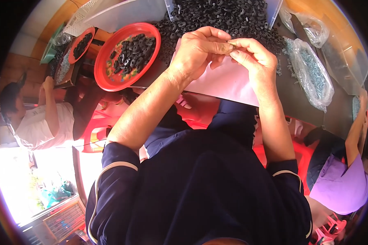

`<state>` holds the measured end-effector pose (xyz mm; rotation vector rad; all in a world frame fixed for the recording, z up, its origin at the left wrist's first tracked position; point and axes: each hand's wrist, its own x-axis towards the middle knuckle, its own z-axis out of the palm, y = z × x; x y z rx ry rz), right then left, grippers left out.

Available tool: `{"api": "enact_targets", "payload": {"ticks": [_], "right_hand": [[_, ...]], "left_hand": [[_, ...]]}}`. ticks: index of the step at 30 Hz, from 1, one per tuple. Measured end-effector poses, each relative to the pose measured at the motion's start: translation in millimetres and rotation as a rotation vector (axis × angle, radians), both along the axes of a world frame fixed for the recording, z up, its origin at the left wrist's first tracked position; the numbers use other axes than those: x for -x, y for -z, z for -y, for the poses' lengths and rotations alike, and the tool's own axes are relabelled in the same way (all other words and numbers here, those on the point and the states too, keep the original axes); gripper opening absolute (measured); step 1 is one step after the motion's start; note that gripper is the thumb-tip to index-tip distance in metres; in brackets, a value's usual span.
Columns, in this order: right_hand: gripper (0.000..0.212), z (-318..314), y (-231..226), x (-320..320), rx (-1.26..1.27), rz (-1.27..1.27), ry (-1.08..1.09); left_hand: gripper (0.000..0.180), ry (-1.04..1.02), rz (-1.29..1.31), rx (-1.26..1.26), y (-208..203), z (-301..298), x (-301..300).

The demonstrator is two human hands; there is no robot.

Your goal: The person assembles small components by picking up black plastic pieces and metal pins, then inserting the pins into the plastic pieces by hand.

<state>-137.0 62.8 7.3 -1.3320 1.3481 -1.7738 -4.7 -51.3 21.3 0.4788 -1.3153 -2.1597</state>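
Left of the grip stands a round red tray (103, 57) with a patterned bottom, holding toothed black plastic pieces (133, 55) that look like claw-clip halves. Next comes the left hand (198, 49), its thumb and forefinger closed in a pinch on a small piece (233, 47) that lies between both sets of fingertips; it is mostly covered, so its exact kind cannot be told. Beyond the grip, a clear bin (275, 12) and the surface before it carry a heap of similar black pieces (221, 16); below the grip lies a pink sheet (227, 83). The right hand (255, 57) meets the left from the other side, thumb and forefinger also closed on the piece. It is likely light and stiff, easily dropped and perhaps slippery; opposite edges held between fingertip pads should suit it best. Right of the grip, a clear plastic bag (323, 100) holds many tiny pale-blue parts (314, 75).
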Motion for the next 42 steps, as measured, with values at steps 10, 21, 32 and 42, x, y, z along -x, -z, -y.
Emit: {"api": "enact_targets", "payload": {"ticks": [10, 21, 32, 42], "right_hand": [[0.011, -1.3, 10.9, 8.5, 0.178, -0.067, 0.201], [0.011, 0.8, 13.5, 13.3, 0.093, 0.107, 0.361], [0.014, -29.5, 13.8, 43.4, 0.099, 0.007, 0.483], [0.014, -51.1, 27.8, 42.1, 0.082, -0.007, 0.434]], "left_hand": [[0.014, 0.050, 0.150, 0.121, -10.7, 2.4, 20.6], [0.015, -0.648, 0.601, 1.159, 25.0, 59.0, 52.3], [0.013, -0.555, 0.682, 1.583, 24.7, 63.8, 56.4], [0.018, -0.403, 0.590, 1.543, 29.6, 22.6, -14.1]]}}
